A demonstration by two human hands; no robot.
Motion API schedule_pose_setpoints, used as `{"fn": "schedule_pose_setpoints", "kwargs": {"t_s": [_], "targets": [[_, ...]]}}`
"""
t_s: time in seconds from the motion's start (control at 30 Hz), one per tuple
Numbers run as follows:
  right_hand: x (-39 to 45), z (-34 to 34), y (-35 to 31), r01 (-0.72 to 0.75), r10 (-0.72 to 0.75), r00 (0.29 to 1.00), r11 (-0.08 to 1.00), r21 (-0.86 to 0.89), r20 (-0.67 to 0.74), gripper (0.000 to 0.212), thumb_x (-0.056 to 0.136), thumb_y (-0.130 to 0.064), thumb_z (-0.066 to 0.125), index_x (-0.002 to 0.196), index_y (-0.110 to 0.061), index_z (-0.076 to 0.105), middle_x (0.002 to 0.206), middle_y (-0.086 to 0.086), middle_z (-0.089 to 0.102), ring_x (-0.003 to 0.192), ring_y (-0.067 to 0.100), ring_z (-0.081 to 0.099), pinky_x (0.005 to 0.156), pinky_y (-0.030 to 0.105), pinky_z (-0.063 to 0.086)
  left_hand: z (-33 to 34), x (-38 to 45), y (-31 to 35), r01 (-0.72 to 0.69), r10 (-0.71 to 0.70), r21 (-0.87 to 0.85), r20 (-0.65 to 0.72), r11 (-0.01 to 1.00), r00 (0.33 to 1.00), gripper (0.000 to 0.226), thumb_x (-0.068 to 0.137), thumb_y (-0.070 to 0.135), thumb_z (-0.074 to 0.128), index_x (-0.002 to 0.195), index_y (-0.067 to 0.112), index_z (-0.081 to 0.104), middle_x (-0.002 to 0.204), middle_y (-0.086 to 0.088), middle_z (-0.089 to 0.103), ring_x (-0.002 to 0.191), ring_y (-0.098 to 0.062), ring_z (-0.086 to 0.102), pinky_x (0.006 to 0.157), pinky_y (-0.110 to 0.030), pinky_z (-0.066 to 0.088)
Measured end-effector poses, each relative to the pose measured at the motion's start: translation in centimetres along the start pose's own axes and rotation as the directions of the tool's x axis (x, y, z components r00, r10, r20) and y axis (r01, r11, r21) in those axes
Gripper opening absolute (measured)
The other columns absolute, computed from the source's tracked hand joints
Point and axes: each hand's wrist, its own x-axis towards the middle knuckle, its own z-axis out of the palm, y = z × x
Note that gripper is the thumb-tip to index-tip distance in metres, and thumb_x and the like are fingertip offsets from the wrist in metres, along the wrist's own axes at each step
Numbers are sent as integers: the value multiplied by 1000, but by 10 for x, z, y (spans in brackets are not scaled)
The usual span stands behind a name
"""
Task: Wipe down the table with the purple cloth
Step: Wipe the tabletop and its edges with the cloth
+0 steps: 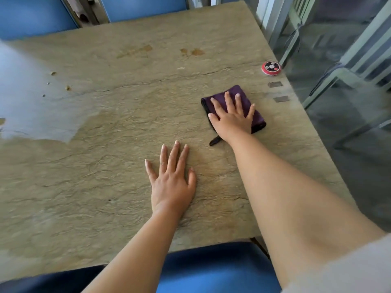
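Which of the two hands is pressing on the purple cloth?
The right hand, spread flat on the purple cloth. The left hand rests on the bare table.

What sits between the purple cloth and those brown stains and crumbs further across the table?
Nothing visible does. The right hand presses flat on the purple cloth, and bare table runs from it to the brown stains and the crumbs. The red call button lies off to the right edge, outside that path.
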Motion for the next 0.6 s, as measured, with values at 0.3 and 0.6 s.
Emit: {"fn": "schedule_pose_setpoints", "kwargs": {"t_s": [0.3,0.6], "targets": [[-126,25,20,437,-437,899,899,21,-19,57,98,-52,27,148,-45,3,161,-8,-2,148,17,-7,117,52,-6,-2,1,-2,5,-4,-95,4,995,1000,60,93,38,11,152,39,9,160,20,0,147,-6,-12,117,-53,-13],[-162,6,137,-62,106,911,991,120,-400,37,93,-22,50,129,-26,57,135,12,49,125,32,42,103,50,34,5,4,89,-278,281,-45,62,959,958,71,90,69,10,153,38,3,163,3,-10,148,-19,-18,118,-51,-13]]}}
